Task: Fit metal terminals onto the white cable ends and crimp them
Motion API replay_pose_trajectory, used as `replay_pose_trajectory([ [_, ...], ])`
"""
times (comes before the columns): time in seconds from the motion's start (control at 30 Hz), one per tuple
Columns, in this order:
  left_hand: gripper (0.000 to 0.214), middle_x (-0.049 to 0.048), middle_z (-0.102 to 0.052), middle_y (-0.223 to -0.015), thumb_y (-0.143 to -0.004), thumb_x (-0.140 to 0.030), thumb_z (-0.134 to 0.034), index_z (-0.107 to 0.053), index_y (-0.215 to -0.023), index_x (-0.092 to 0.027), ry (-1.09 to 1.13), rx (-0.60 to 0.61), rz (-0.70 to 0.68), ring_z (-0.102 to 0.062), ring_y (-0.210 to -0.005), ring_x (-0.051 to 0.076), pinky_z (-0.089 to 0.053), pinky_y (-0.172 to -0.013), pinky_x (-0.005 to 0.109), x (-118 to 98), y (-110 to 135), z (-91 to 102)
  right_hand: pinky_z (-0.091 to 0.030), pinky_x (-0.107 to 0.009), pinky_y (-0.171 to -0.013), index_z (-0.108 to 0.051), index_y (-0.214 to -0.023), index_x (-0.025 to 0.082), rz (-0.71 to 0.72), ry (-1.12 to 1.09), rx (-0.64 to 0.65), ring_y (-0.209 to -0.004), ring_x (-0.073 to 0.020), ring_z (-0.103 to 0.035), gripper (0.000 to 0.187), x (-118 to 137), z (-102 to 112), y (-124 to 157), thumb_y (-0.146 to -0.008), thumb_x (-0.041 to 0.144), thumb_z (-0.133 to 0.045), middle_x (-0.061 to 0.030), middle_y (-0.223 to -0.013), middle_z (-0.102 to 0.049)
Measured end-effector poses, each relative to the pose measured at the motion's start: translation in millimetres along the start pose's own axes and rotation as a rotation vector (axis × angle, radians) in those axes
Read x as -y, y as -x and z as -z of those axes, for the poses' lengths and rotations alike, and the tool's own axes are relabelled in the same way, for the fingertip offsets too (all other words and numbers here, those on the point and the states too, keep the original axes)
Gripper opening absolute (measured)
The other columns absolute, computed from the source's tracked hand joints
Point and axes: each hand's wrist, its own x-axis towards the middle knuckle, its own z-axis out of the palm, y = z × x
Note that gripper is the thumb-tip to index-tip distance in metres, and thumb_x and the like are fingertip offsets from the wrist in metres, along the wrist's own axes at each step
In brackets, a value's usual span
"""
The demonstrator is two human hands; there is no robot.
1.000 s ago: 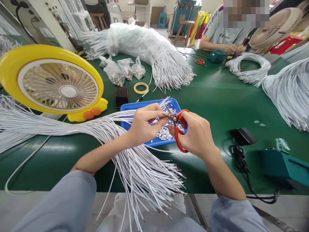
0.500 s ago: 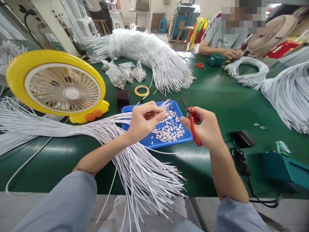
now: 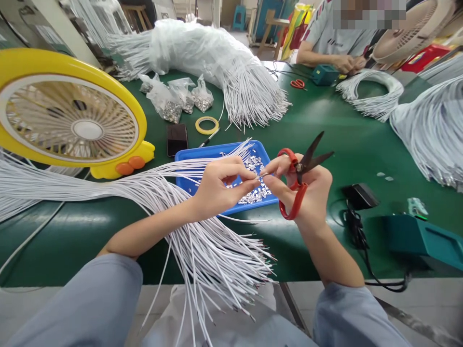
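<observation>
Single head-worn camera looks forward and down from near edge of green table (image 3: 356,152), left hand (image 3: 219,185) and right hand (image 3: 315,198) close at mid-view, frame spanning yellow fan (image 3: 87,130), near left, to co-worker (image 3: 334,41), far right.

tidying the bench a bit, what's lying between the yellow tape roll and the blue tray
In the head view, a pen lies on the green table between the yellow tape roll and the blue tray.
</observation>
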Motion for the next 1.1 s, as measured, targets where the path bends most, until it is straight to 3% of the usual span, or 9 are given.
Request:
replay_pose_trajectory([
  [0.17,0.024,-0.0007,-0.056,-0.057,-0.075,-0.035,-0.076,-0.069,-0.066,-0.015,0.021,-0.021,0.048,-0.04,-0.051,0.006,-0.03,-0.044,0.02,0.6,0.7,-1.8,-0.052,-0.034,-0.064,-0.05,-0.066,0.021,0.026,0.086,-0.068,-0.064,-0.015,-0.06,0.025,1.8,-4.7,1.2,-0.072,0.025,-0.074,0.0,-0.069,-0.065],
  [0.4,0.025,0.0007,-0.059,-0.058,-0.073,-0.037,-0.077,-0.07,-0.066,-0.014,0.161,0.036,0.197,-0.045,-0.052,0.008,-0.034,-0.046,0.022,1.0,-1.3,-1.2,-0.05,-0.031,-0.061,-0.05,-0.067,0.021,0.018,0.025,-0.072,-0.063,-0.0135,-0.059,0.023,-4.7,-5.4,0.9,-0.071,0.019,-0.073,0.0008,-0.07,-0.065],
  [0.8,0.023,0.002,-0.061,-0.062,-0.086,-0.03,-0.063,-0.068,-0.071,-0.014,0.192,0.225,0.107,-0.05,-0.056,0.008,-0.039,-0.05,0.022,7.0,-4.5,3.2,-0.05,-0.032,-0.066,-0.054,-0.07,0.021,0.093,0.079,-0.011,-0.064,-0.0138,-0.059,0.02,-4.3,2.2,-3.0,-0.07,0.014,-0.072,0.0015,-0.071,-0.065],
  [0.97,0.021,0.0011,-0.059,-0.061,-0.073,-0.032,-0.078,-0.069,-0.068,-0.013,0.157,0.098,0.158,-0.044,-0.053,0.007,-0.033,-0.046,0.021,5.1,-5.9,2.5,-0.049,-0.03,-0.065,-0.054,-0.071,0.021,0.047,0.066,-0.124,-0.067,-0.0136,-0.061,0.015,-3.6,2.2,-2.6,-0.078,0.015,-0.066,0.0007,-0.075,-0.069],
  [1.1,0.021,-0.0002,-0.059,-0.059,-0.069,-0.03,-0.081,-0.068,-0.064,-0.013,0.17,0.031,0.167,-0.044,-0.053,0.006,-0.032,-0.046,0.019,5.8,-4.6,0.2,-0.049,-0.029,-0.065,-0.056,-0.072,0.021,0.039,0.027,-0.072,-0.064,-0.0115,-0.06,0.014,0.0,-1.3,2.9,-0.08,0.016,-0.066,0.0017,-0.075,-0.069],
])
